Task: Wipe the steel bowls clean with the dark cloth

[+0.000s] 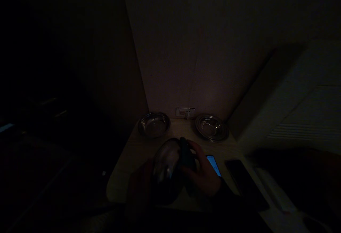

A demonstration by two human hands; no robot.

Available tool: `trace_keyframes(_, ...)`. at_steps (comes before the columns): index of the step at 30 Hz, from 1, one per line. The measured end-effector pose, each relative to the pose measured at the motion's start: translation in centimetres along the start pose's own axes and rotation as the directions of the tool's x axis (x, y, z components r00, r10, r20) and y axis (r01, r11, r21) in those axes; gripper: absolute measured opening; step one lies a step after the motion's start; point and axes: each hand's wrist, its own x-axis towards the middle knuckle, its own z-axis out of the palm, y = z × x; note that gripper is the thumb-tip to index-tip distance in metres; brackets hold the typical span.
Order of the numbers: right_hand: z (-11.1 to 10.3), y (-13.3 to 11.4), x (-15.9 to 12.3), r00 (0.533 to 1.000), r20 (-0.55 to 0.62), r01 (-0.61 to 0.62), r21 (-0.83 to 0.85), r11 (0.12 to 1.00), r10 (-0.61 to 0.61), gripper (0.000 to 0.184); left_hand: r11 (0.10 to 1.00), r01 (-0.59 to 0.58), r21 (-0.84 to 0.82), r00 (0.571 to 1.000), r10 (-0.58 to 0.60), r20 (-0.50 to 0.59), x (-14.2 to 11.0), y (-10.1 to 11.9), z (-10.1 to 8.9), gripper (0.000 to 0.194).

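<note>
dim room | pale wall [213, 48] | light table [138, 151] | wall socket [183, 112]

Dim room. I saw both hands on a steel bowl [166, 165]: left hand [140, 187] underneath, right hand [204, 172] pressing a dark cloth [188, 156] against it.

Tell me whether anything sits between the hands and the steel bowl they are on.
Nothing visible does. The right hand presses a dark cloth against the steel bowl; the left hand grips its other side, though dimness hides detail.
</note>
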Motion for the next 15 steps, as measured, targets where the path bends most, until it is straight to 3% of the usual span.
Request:
trace_keyframes(2, -1.2, 0.2, 0.0, 0.993, 0.119, 0.003, -0.013, 1.000, -0.001, 0.073, 0.998, 0.058, -0.005, 0.998, -0.058, 0.002, 0.2, 0.9, -0.3, 0.028)
trace_keyframes(4, -2.0, 0.3, 0.3, 0.979, 0.204, 0.003, -0.058, 0.998, 0.009, 0.069, 0.989, 0.149, -0.004, 0.988, -0.148, 0.033, 0.6, 1.9, -0.4, 0.031)
trace_keyframes(6, -2.3, 0.5, 0.5, 0.987, 0.151, -0.035, -0.097, 0.995, 0.050, 0.050, 0.977, 0.213, -0.003, 0.975, -0.213, 0.060, 1.1, 2.8, -0.3, 0.037)
trace_keyframes(9, -2.0, 1.1, 0.6, 0.987, -0.042, -0.160, -0.072, 0.984, 0.157, 0.023, 0.973, 0.229, 0.030, 0.969, -0.230, 0.088, 1.6, 3.3, -0.4, 0.033)
trace_keyframes(12, -2.3, 2.1, 0.5, 0.904, -0.144, -0.397, 0.067, 0.915, 0.402, 0.030, 0.979, 0.091, 0.184, 0.978, -0.123, 0.171, 1.4, 2.9, -0.6, 0.023)
trace_keyframes(14, -2.9, 2.9, 0.4, 0.805, -0.223, -0.529, 0.150, 0.835, 0.549, 0.037, 0.945, -0.151, 0.291, 0.956, 0.065, 0.286, 1.0, 2.0, -0.7, 0.022)
trace_keyframes(15, -3.2, 3.3, 0.3, 0.764, -0.266, -0.561, 0.179, 0.809, 0.588, 0.039, 0.888, -0.313, 0.337, 0.922, 0.199, 0.332, 0.8, 1.4, -0.6, 0.022)
